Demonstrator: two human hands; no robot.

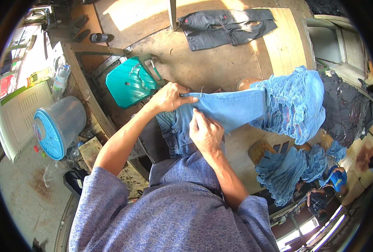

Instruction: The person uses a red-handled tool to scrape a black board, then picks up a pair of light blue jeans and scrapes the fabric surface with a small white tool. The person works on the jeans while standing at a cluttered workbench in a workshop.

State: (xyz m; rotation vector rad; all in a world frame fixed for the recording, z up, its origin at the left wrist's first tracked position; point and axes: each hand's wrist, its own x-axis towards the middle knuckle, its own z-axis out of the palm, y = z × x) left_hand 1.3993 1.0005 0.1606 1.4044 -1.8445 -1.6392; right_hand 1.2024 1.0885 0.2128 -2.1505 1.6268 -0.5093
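A pair of light blue jeans (pixel 232 107) lies across my lap, one leg stretched out to the right. My left hand (pixel 169 98) is closed on the upper edge of the jeans, its thumb lying along the denim. A short loose thread (pixel 202 89) sticks up from the cloth by that thumb. Just below, my right hand (pixel 206 132) is closed in a pinch over the denim, fingertips close to the left thumb. Whatever sits between those right fingertips is too small to make out.
A heap of blue jeans (pixel 293 103) is stacked to the right, with more denim (pixel 283 170) below it and dark garments (pixel 346 109) beyond. A green plastic stool (pixel 130 82) stands ahead. Dark trousers (pixel 226 27) lie on the floor. A blue-lidded bucket (pixel 52 134) is at left. People (pixel 335 178) sit at lower right.
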